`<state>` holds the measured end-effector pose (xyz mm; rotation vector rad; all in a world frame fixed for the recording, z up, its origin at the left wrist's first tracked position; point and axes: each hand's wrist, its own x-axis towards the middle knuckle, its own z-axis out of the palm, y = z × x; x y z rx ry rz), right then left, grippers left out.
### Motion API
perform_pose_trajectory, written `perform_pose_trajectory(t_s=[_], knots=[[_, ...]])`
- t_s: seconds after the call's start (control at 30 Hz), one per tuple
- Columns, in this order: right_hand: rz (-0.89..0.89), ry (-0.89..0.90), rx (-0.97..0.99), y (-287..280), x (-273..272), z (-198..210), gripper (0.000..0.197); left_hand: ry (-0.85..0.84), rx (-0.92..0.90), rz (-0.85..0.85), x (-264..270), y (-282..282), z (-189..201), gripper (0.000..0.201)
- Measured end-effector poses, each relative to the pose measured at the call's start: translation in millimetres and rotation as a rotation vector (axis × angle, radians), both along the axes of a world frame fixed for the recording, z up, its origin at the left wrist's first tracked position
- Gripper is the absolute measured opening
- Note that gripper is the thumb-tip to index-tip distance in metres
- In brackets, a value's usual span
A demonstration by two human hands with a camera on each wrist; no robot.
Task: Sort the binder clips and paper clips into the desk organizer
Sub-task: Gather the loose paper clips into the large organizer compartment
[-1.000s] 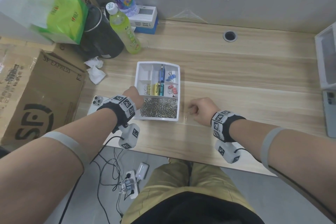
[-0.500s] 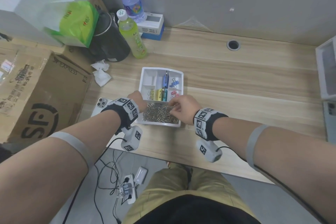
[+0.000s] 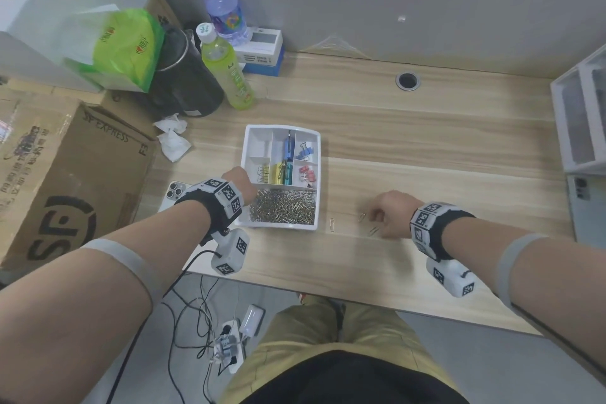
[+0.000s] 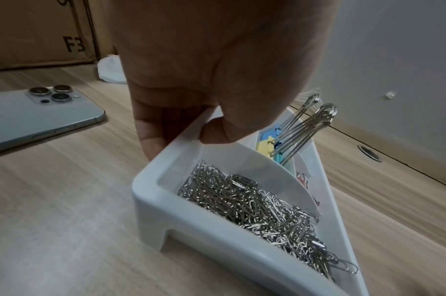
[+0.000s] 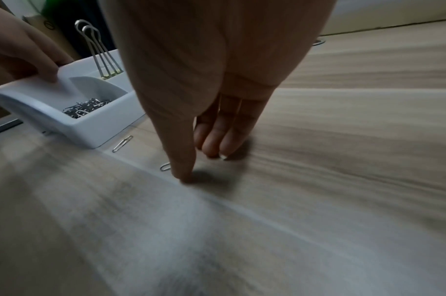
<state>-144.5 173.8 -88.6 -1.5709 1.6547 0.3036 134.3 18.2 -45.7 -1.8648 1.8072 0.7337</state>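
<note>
On the wooden worktop (image 3: 426, 141), the left hand (image 3: 241, 182) grips the left rim of the white desk organizer (image 3: 313, 141), whose near compartment is heaped with paper clips (image 3: 283, 207). The right hand (image 3: 392, 211), fingers extended and holding nothing, touches down among three loose paper clips (image 3: 362, 216) right of the organizer.

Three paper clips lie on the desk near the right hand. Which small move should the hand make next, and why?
Probably pinch the nearest paper clip: the right hand is down beside it with fingertips on the desk, holding nothing, while the left hand steadies the organizer.
</note>
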Motion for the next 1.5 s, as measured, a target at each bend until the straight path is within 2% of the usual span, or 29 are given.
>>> perform_pose_trajectory(t_s=[0.17, 0.3, 0.5, 0.6, 0.7, 0.83, 1.07, 1.17, 1.23, 1.4, 1.5], knots=[[0.006, -0.018, -0.052, 0, 8, -11, 0.018, 0.005, 0.004, 0.005, 0, 0, 0, 0.029], [0.007, 0.020, -0.136, -3, 10, -9, 0.017, 0.006, -0.001, 0.001, 0, 2, 1, 0.024], [0.063, 0.018, -0.208, -4, 10, -8, 0.033, 0.010, -0.005, -0.002, 1, 3, 1, 0.026], [0.077, 0.033, -0.196, -5, 12, -9, 0.022, 0.015, -0.011, -0.006, 1, 3, 2, 0.027], [0.020, 0.040, -0.160, -6, 16, -8, 0.015, 0.017, -0.018, -0.006, 1, 3, 1, 0.027], [-0.076, 0.040, -0.110, -9, 30, -4, 0.020, 0.022, -0.016, 0.002, 1, 3, 0, 0.021], [-0.215, -0.016, -0.068, -23, 66, -9, 0.011, 0.023, -0.024, 0.006, 2, 2, -2, 0.027], [-0.254, -0.023, -0.075, -26, 75, -13, 0.027, 0.023, -0.026, 0.003, 4, 2, -4, 0.027], [-0.242, -0.002, -0.087, -25, 77, -13, 0.031, 0.026, -0.027, 0.004, 4, 1, -4, 0.027], [-0.241, 0.019, -0.196, -21, 79, -16, 0.050, 0.020, -0.025, 0.000, 4, 0, -7, 0.022], [-0.284, -0.008, -0.227, -20, 84, -18, 0.048, 0.020, -0.031, -0.009, 5, -1, -9, 0.026]])
